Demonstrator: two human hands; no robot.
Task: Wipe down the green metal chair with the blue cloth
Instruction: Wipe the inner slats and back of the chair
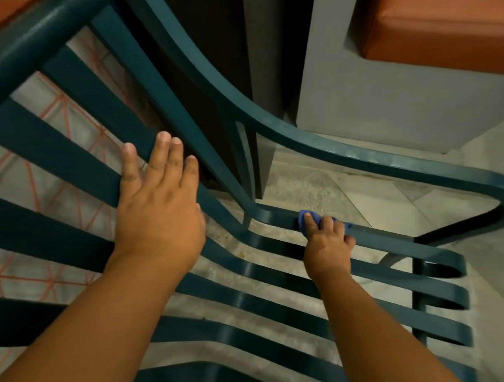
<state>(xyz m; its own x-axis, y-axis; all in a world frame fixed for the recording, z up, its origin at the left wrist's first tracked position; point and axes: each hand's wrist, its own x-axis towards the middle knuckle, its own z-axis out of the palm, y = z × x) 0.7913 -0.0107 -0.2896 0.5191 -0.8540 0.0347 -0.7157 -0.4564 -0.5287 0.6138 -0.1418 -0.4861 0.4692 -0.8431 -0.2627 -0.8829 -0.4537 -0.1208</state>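
The green metal chair [369, 158] fills the view, seen from above, with several flat slats running from the backrest down into the seat. My left hand [160, 201] rests flat with straight fingers on the backrest slats. My right hand [328, 246] grips the blue cloth [302, 222], which is bunched up, and presses it onto the outermost seat slat just past the bend between back and seat. Most of the cloth is hidden under my fingers.
A grey block [405, 97] topped by an orange cushion [453, 31] stands at the upper right, close behind the chair's armrest. A dark panel [203, 34] rises behind the backrest. The pale tiled floor [321, 190] shows between the slats, with an orange-patterned area [67, 132] at left.
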